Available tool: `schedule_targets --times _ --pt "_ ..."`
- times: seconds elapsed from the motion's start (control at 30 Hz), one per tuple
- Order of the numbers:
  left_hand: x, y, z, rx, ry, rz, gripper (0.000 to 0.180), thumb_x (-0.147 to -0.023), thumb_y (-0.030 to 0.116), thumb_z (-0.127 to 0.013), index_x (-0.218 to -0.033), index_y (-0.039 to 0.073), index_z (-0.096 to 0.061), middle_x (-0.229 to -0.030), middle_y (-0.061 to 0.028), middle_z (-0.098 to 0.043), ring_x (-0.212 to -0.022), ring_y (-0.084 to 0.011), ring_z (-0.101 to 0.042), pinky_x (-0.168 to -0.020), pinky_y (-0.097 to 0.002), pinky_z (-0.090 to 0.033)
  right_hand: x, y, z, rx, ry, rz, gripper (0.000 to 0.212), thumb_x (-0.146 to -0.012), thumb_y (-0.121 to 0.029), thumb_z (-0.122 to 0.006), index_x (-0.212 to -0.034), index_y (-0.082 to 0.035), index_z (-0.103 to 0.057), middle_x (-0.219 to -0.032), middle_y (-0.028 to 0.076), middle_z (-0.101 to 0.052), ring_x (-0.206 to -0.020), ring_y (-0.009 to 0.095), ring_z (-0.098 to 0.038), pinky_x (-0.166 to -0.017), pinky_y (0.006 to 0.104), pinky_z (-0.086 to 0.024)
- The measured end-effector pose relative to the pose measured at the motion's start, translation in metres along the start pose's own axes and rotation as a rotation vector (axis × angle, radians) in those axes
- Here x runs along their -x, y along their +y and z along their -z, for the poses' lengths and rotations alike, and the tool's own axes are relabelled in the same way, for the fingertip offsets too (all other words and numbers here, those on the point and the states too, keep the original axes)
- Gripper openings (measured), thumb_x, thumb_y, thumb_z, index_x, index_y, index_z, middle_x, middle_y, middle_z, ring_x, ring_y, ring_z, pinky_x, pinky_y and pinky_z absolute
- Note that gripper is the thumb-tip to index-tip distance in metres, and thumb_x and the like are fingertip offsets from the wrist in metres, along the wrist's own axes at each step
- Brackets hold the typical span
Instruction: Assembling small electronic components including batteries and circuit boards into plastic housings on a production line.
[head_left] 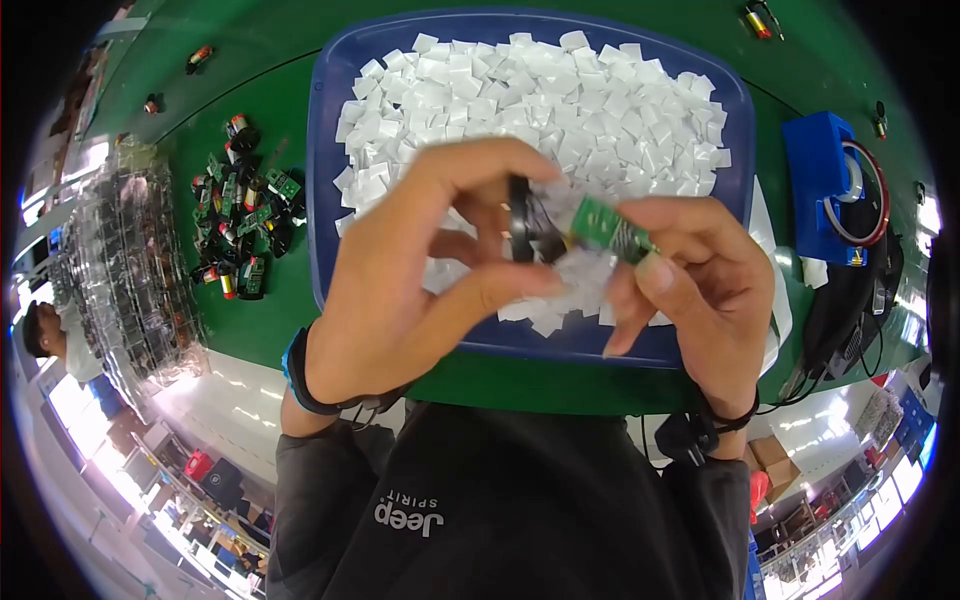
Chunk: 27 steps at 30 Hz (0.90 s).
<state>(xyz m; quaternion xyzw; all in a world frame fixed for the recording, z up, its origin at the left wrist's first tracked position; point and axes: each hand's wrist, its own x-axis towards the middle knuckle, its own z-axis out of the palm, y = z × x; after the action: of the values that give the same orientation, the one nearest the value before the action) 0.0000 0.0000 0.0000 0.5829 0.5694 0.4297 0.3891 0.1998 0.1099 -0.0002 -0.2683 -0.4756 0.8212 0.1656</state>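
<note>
Both hands are working one small part above the blue tray (pixel 330 200) of white squares (pixel 560 90): left hand (pixel 400 290) is pinching the black round end (pixel 522 225), right hand (pixel 690 290) is clamping fingers on the green circuit board (pixel 610 228). Its long axis is running left-right between them, with a white square (pixel 580 270) touching underneath. More parts (pixel 240 215) are sitting on the green bench (pixel 260 330), well left.

Small green circuit board (pixel 606 228) with black round part (pixel 522 218); tilted; above white squares.
</note>
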Motion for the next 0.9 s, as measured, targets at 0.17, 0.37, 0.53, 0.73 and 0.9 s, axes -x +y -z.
schedule_targets --times 0.17,0.37,0.53,0.73,0.9 --pt "-0.002 0.008 -0.005 0.259 0.232 0.162 0.060 -0.082 0.028 -0.077 -0.122 -0.006 -0.048 -0.101 -0.0134 -0.055 -0.081 -0.0162 -0.059 -0.070 -0.0274 -0.056 0.001 0.001 -0.013 0.315 0.212 0.089 0.028 -0.089 -0.002 -0.066 -0.115 0.006 -0.057 -0.084 0.013 -0.070 -0.069 0.014 -0.067 -0.060 0.0254 -0.055" --pt "-0.006 -0.005 0.001 -0.008 0.134 -0.203 0.049 -0.086 0.018 -0.070 -0.122 -0.006 -0.047 -0.099 -0.0121 -0.055 -0.080 -0.0150 -0.058 -0.072 -0.0284 -0.053 -0.001 0.014 -0.007 0.771 0.315 0.484 0.018 -0.081 0.000 -0.076 -0.095 0.001 -0.066 -0.077 0.007 -0.069 -0.067 0.014 -0.067 -0.053 0.0230 -0.050" --pt "-0.006 0.012 -0.012 0.256 0.190 0.157 0.049 -0.086 0.019 -0.070 -0.123 -0.003 -0.048 -0.099 -0.0112 -0.057 -0.084 -0.0147 -0.057 -0.073 -0.0288 -0.052 -0.003 0.007 0.000 1.122 0.224 0.742 0.015 -0.083 -0.002 -0.073 -0.092 0.004 -0.062 -0.074 0.013 -0.068 -0.062 0.021 -0.064 -0.057 0.0271 -0.050" --pt "-0.005 0.008 -0.014 0.334 0.144 0.189 0.048 -0.080 0.004 -0.073 -0.121 0.000 -0.049 -0.098 -0.0099 -0.059 -0.084 -0.0137 -0.057 -0.079 -0.0291 -0.050 -0.001 0.010 -0.002 1.202 0.245 0.881 0.016 -0.081 0.000 -0.073 -0.082 0.002 -0.058 -0.069 0.013 -0.064 -0.060 0.025 -0.062 -0.054 0.0285 -0.047" --pt "-0.005 0.007 -0.016 0.299 0.153 0.129 0.046 -0.076 -0.007 -0.071 -0.117 0.001 -0.051 -0.096 -0.0095 -0.059 -0.084 -0.0130 -0.057 -0.084 -0.0292 -0.048 -0.003 0.012 -0.005 1.065 0.305 0.819 0.025 -0.071 -0.002 -0.081 -0.076 -0.005 -0.057 -0.063 0.007 -0.057 -0.051 0.021 -0.053 -0.045 0.0279 -0.041"
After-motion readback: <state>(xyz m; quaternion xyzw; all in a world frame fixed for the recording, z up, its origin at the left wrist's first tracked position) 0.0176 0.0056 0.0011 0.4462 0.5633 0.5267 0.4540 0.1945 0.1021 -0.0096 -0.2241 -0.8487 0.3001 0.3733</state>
